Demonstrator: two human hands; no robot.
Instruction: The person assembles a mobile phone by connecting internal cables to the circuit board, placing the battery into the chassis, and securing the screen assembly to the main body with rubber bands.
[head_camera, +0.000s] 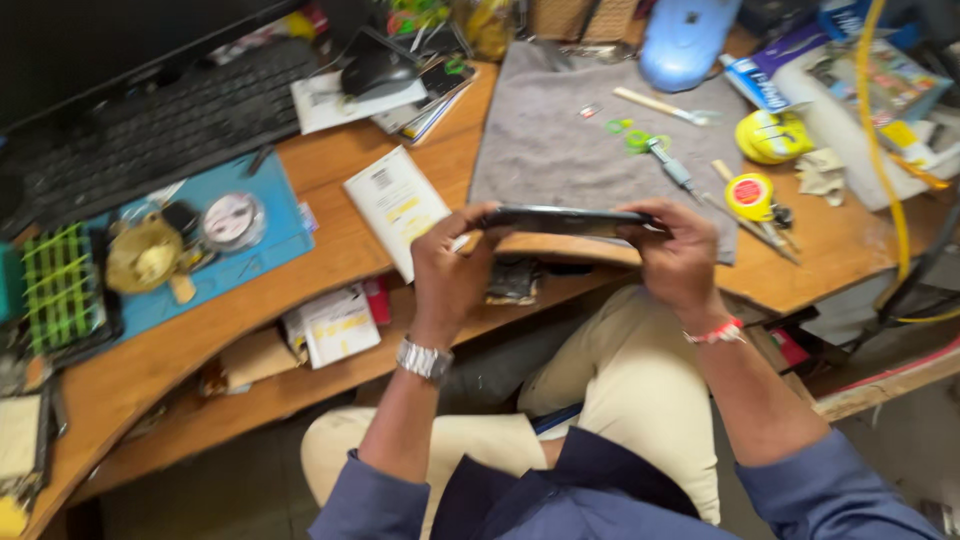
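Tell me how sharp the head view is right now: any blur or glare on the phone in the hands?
Head view: slight motion blur overall, so small tools on the grey mat look soft. The dark phone, held edge-on between left hand and right hand, shows a thin bright glint along its rim; its face is not visible.

brightness: moderate, even indoor light across the wooden desk (330, 250).
source: not in view; light falls from above.
shadows: soft; darkest below the desk edge and at the far left around the keyboard (170, 120).
glare: pale sheen on the white booklet (397, 205) and the blue rounded casing (685, 40).
blur: motion smear throughout; the hands and small tools lack crisp edges.
distortion: wide-angle bending, strongest at the left and right borders.
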